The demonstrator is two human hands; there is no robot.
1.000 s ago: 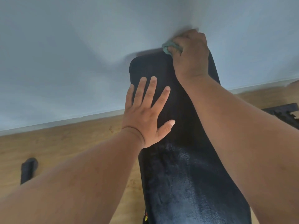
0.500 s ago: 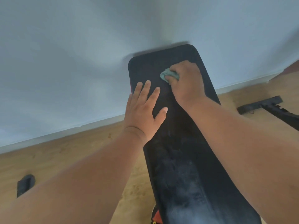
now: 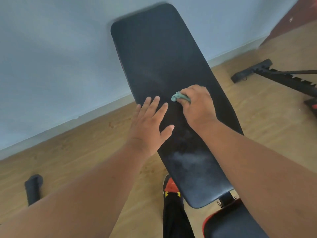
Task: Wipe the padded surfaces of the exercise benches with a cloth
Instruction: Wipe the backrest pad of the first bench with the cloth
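Observation:
A long black padded backrest (image 3: pixel 159 54) of an exercise bench tilts up toward the wall. My right hand (image 3: pixel 197 105) is closed around a bunched green cloth (image 3: pixel 178 97) and presses it on the pad near its middle. Flat on the pad's left side lies my left hand (image 3: pixel 151 122), fingers spread, holding nothing. A dull smeared patch shows on the lower part of the pad (image 3: pixel 188 160). Below it, the black seat pad with red trim (image 3: pixel 228 224) is partly hidden by my right arm.
Wooden floor (image 3: pixel 77 152) meets a pale blue wall (image 3: pixel 51 57). A black notched bench frame (image 3: pixel 274 74) lies on the floor at right. A black foot bar end (image 3: pixel 33 188) sits lower left. A dark trouser leg and red shoe (image 3: pixel 171 191) show under the pad.
My right hand has dragged the cloth from the top edge of the backrest down to its middle. The view has tilted down, showing more of the pad and the seat.

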